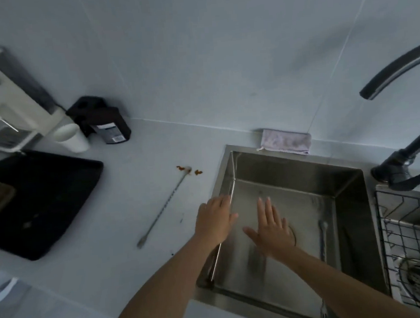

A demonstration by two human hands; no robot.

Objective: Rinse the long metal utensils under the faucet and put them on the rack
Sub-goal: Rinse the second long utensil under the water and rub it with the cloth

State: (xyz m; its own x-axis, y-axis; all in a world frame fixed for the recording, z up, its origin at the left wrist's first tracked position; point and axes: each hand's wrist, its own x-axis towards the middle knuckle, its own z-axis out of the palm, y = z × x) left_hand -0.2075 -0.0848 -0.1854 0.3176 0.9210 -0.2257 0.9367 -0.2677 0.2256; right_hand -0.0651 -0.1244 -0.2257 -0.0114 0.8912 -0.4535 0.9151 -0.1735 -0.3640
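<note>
Both hands are flat and empty: the right hand spread over the sink basin, the left hand at its left rim. A utensil lies along the basin's right wall. Farther left, a long spoon rests on the counter, brown smears at its far tip. The wire rack sits right of the sink, faucet beyond.

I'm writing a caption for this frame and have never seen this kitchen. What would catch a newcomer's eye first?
Two bare hands, the left hand at the sink's left rim and the right hand spread over the steel sink, both empty. On the counter to the left lies a long metal stirrer, brown sauce stains around its far end. The dark faucet arches in from the right, no water running.
</note>
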